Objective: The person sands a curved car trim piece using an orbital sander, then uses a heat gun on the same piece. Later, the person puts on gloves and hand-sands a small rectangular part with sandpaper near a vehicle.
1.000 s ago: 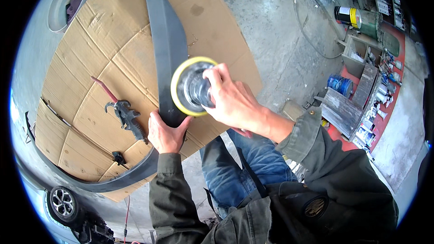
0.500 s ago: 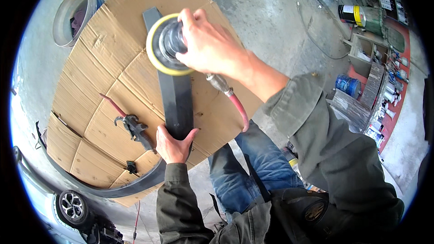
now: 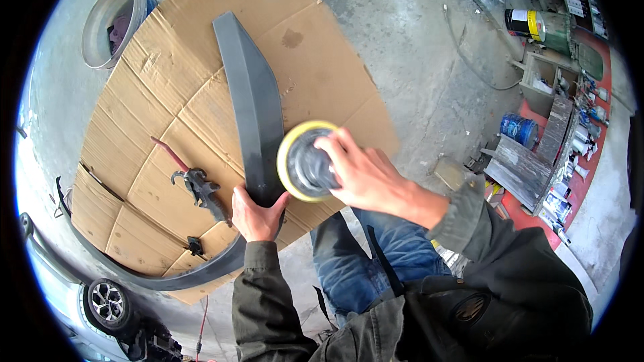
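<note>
A long curved dark grey trim piece lies across a sheet of cardboard. My left hand grips its near section, thumb and fingers around the edges. My right hand holds a round sander with a yellow-rimmed pad just right of the piece; motion blurs it slightly. Left of the piece lies a dark air gun with a red hose, and a small black fitting is below that.
A metal bucket stands at upper left. A car wheel shows at lower left. On the right are cans, boards and small items on a red surface. A grey hose lies on the concrete floor.
From half a second ago, my right hand and the sander have moved down and right from the trim's upper part. My left hand stays on the piece.
</note>
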{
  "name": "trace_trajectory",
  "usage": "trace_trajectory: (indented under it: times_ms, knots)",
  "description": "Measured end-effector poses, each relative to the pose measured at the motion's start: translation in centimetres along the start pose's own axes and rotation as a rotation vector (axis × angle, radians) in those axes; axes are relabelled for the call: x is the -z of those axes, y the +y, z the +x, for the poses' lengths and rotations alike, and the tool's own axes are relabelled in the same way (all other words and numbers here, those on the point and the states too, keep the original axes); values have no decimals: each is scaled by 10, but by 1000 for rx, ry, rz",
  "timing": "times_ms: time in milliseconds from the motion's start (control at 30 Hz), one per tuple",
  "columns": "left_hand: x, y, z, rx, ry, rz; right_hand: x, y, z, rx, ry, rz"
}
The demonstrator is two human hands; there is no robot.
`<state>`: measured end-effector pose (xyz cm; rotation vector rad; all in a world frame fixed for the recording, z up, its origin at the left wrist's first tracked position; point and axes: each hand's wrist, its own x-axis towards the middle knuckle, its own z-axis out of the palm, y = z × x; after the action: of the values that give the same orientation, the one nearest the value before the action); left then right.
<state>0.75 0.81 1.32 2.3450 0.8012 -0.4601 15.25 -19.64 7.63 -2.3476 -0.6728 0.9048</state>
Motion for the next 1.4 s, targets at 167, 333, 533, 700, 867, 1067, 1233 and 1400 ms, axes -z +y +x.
trace_trajectory:
  times_ms: [167, 333, 533, 700, 867, 1067, 1233, 1400]
  knots:
    - [0, 1, -7, -123, 98, 17, 10, 16, -52, -180, 182, 240]
    - [6, 23, -11, -384, 96, 293, 26, 53, -58, -225, 406, 175]
    - [-4, 69, 37, -525, 21, 432, 22, 64, -69, -243, 397, 184]
    - [-13, 106, 108, -647, 147, 419, 14, 51, -75, -221, 325, 214]
    - [-15, 110, 112, -650, 178, 417, 11, 45, -74, -160, 336, 204]
    - [-18, 77, 51, -553, 92, 343, 10, 53, -73, -221, 339, 209]
    - [-16, 69, 32, -461, 129, 239, 9, 60, -73, -210, 350, 172]
    - [-11, 81, 73, -512, 190, 230, 8, 56, -73, -188, 326, 164]
